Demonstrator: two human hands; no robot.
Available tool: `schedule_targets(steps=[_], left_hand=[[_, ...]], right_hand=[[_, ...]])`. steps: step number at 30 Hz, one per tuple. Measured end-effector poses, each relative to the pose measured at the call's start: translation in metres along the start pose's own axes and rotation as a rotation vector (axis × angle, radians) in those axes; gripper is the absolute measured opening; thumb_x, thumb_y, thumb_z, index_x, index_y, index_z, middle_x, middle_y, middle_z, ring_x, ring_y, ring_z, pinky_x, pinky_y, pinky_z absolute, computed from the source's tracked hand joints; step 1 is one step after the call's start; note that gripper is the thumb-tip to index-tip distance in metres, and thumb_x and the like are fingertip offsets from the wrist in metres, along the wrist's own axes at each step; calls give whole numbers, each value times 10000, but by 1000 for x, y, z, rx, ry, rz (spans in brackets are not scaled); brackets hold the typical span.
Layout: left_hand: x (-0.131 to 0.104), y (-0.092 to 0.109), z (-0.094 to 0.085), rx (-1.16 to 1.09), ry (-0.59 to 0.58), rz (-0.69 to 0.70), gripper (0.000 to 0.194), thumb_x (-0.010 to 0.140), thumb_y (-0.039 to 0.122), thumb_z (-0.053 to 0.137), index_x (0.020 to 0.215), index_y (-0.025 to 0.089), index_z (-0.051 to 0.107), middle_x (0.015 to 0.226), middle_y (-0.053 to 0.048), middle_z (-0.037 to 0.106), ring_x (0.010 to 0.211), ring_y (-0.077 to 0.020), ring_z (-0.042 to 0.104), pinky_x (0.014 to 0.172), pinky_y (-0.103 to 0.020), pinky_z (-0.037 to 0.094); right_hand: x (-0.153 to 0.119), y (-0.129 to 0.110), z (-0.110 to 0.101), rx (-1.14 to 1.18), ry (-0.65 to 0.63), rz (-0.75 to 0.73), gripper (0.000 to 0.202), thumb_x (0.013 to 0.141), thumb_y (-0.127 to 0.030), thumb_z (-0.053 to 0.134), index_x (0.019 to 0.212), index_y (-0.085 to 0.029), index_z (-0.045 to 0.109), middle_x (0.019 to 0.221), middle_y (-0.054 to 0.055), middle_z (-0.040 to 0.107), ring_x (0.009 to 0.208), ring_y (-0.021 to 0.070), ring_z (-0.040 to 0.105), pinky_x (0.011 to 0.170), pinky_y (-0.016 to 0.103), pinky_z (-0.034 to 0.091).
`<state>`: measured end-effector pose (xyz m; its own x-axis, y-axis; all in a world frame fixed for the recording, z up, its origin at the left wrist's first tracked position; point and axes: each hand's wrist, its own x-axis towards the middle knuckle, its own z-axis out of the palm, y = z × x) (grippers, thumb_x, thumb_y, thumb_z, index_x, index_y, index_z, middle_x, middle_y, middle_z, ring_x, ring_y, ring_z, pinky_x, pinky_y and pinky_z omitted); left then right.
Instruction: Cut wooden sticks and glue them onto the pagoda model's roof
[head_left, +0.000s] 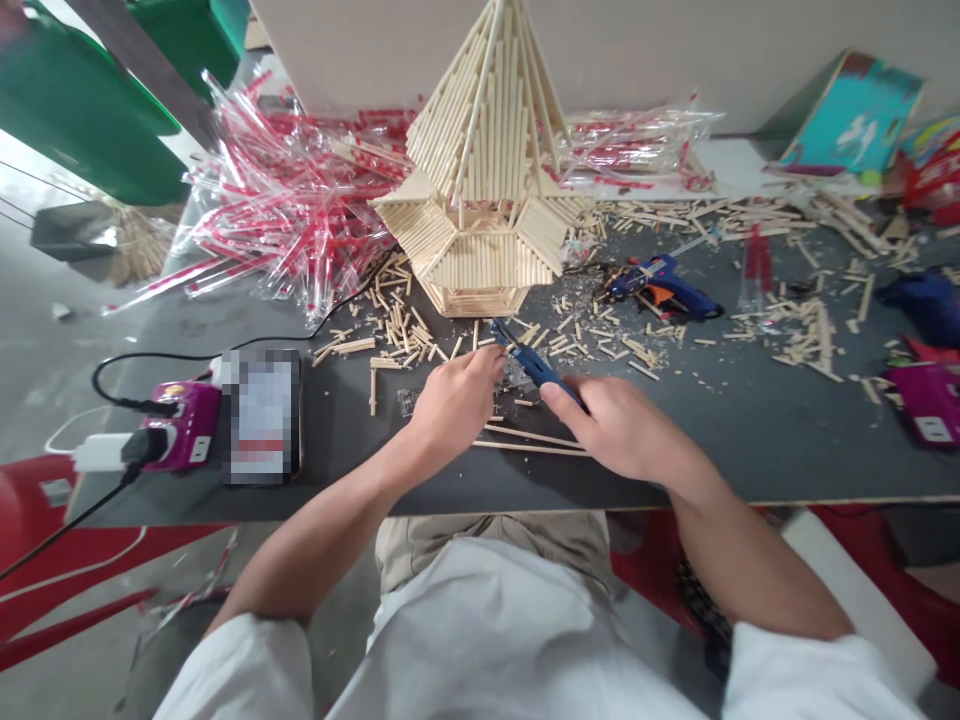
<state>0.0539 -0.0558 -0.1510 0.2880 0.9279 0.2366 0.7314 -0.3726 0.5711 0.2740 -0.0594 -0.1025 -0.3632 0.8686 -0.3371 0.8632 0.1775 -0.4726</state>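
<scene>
My right hand (pixel 619 425) is wrapped round a pair of blue-handled pliers (pixel 541 370), whose jaws point up and left toward the wooden model. Close beside the jaws, my left hand (pixel 461 395) is closed in a pinch; whatever lies between its fingertips is too small and hidden to name. Just beyond both hands stands a pagoda-like model (pixel 487 255) built from thin wooden sticks, with a tall pointed roof. Two long wooden sticks (pixel 525 449) lie on the table under my hands. Short cut stick pieces (pixel 405 325) are scattered around the model's base.
A heap of red-and-clear plastic wrappers (pixel 300 200) fills the back left. Blue glue gun (pixel 679 290) rests at right among stick scraps. A phone (pixel 262 420) and a purple power adapter (pixel 184 425) with cables sit at left. Another purple adapter (pixel 926 400) is far right.
</scene>
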Motion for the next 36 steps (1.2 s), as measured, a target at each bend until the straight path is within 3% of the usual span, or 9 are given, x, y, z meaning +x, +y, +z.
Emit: schedule_targets(steps=[5, 11, 15, 22, 28, 32, 36], left_hand=[[-2, 6, 5, -2, -138, -46, 190, 1014, 139, 456, 1034, 181, 640, 877, -81, 779, 811, -224, 766, 721, -292, 549], [-5, 11, 12, 21, -134, -123, 203, 1036, 199, 469, 1005, 196, 669, 780, -68, 759, 703, -211, 738, 660, -271, 499], [-3, 10, 8, 16, -236, -173, 302, 1055, 232, 421, 900, 192, 677, 798, -61, 760, 714, -197, 725, 679, -265, 452], [-3, 13, 2, 108, -320, -215, 318, 1064, 272, 413, 898, 193, 673, 820, -71, 770, 737, -224, 727, 665, -298, 395], [-6, 22, -4, 165, -334, -179, 327, 1071, 258, 395, 895, 179, 660, 812, -82, 759, 722, -229, 720, 621, -318, 340], [-6, 26, -16, 165, -322, -165, 340, 1082, 253, 380, 896, 176, 654, 807, -70, 749, 708, -209, 704, 626, -308, 338], [-4, 26, -29, 152, -316, -156, 328, 1084, 289, 403, 908, 189, 662, 817, -48, 748, 740, -202, 712, 638, -297, 340]], right_hand=[[-2, 12, -5, 77, -133, 11, 681, 1036, -711, 224, 732, -224, 590, 763, 97, 727, 735, 237, 663, 680, 341, 362], [4, 16, -10, 83, -226, 3, 751, 1029, -728, 194, 705, -208, 628, 755, 102, 722, 745, 231, 653, 706, 328, 383], [2, 10, -11, 34, -280, 44, 743, 1046, -685, 185, 678, -197, 608, 740, 112, 715, 728, 217, 645, 699, 317, 375], [-4, 5, -9, 18, -282, 22, 705, 1066, -629, 171, 633, -208, 535, 678, 91, 668, 688, 201, 608, 688, 319, 336], [-8, 2, -13, -41, -275, 3, 717, 1070, -622, 173, 653, -200, 576, 660, 99, 669, 674, 204, 610, 658, 333, 294], [-9, 9, -7, -88, -207, 6, 733, 1091, -563, 151, 794, -170, 695, 821, 146, 753, 784, 236, 680, 682, 336, 307], [-11, 19, -6, -163, -243, -83, 642, 1104, -499, 197, 906, -189, 724, 845, 123, 762, 755, 226, 677, 655, 338, 269]])
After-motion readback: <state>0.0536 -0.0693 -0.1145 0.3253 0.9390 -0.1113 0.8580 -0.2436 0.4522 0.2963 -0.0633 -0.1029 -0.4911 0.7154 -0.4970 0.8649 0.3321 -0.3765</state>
